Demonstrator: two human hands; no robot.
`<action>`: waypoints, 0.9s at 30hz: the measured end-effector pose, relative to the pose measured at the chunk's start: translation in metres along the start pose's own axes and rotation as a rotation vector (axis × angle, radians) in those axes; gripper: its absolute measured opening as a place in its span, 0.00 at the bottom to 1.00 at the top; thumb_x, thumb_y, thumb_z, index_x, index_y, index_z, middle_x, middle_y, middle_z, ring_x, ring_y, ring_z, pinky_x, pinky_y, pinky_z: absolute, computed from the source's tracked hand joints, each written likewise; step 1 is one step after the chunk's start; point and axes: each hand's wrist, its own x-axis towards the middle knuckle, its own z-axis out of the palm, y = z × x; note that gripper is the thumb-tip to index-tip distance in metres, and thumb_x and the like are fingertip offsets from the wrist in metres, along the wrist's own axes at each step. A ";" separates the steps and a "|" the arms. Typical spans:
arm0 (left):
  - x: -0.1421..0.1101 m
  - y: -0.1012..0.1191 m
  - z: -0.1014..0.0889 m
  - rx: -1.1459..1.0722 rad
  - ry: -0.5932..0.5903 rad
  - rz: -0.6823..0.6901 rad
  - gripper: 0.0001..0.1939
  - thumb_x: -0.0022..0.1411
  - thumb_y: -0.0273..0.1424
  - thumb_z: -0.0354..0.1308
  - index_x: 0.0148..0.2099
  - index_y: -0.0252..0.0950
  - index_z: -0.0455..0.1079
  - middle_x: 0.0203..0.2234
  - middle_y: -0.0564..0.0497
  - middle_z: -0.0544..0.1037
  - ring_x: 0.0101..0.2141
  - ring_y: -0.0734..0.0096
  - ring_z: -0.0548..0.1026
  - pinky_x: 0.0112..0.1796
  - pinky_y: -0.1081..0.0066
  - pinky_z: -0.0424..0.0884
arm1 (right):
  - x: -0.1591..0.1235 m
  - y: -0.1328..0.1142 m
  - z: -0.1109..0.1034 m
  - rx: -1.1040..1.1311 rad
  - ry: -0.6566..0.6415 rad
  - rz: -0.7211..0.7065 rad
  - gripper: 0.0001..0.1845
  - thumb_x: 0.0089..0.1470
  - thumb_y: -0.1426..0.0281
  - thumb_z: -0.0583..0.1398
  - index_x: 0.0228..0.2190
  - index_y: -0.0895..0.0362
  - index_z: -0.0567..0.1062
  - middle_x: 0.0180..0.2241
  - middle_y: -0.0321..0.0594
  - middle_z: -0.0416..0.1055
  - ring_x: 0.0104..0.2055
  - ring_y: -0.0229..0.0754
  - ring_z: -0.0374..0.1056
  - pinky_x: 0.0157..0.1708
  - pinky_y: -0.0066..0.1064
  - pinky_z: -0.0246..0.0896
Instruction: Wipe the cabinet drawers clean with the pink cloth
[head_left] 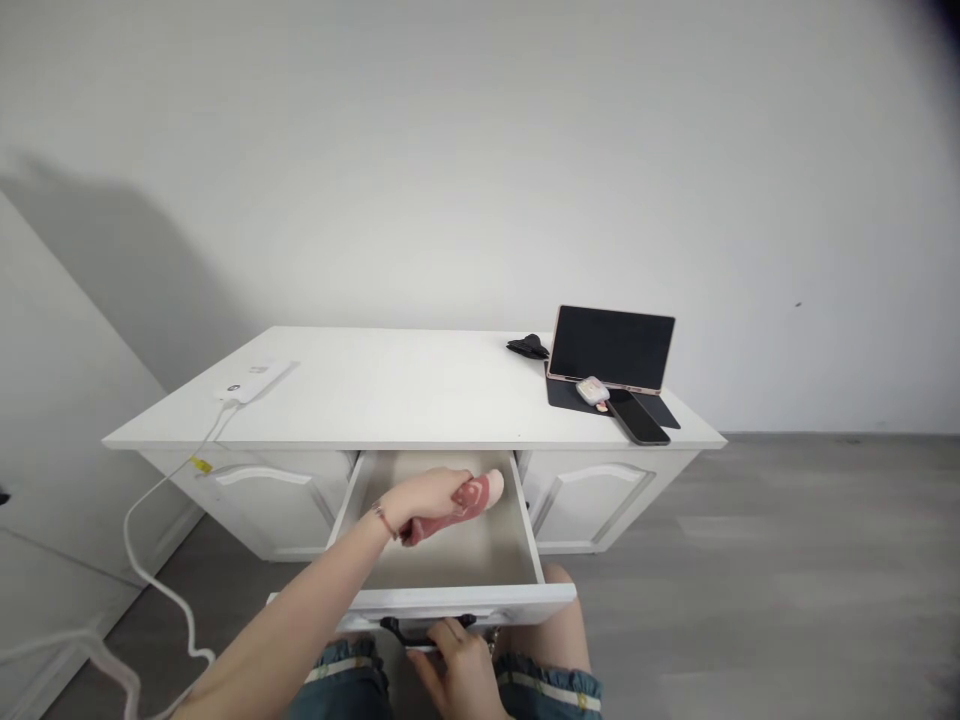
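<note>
Left hand (424, 500) gripping one sock (469, 503), right hand (457, 655) — handle (427, 630)

The left arm is stretching forward from the lower left, bare to the wrist, where a thin bracelet is sitting. The left hand (424, 500) is hovering inside the open drawer (529, 530), its fingers curling closed around something pink. The right hand (461, 665) is sitting below the drawer's front, fingers hooking up onto its dark handle (420, 630).
</note>
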 end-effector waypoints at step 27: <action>0.081 -0.093 0.120 0.283 -0.482 0.502 0.46 0.41 0.24 0.63 0.65 0.31 0.55 0.65 0.36 0.54 0.64 0.49 0.50 0.61 0.57 0.48 | -0.008 0.022 0.044 -0.052 0.132 -0.019 0.14 0.52 0.56 0.57 0.28 0.53 0.70 0.25 0.39 0.72 0.25 0.44 0.72 0.20 0.27 0.61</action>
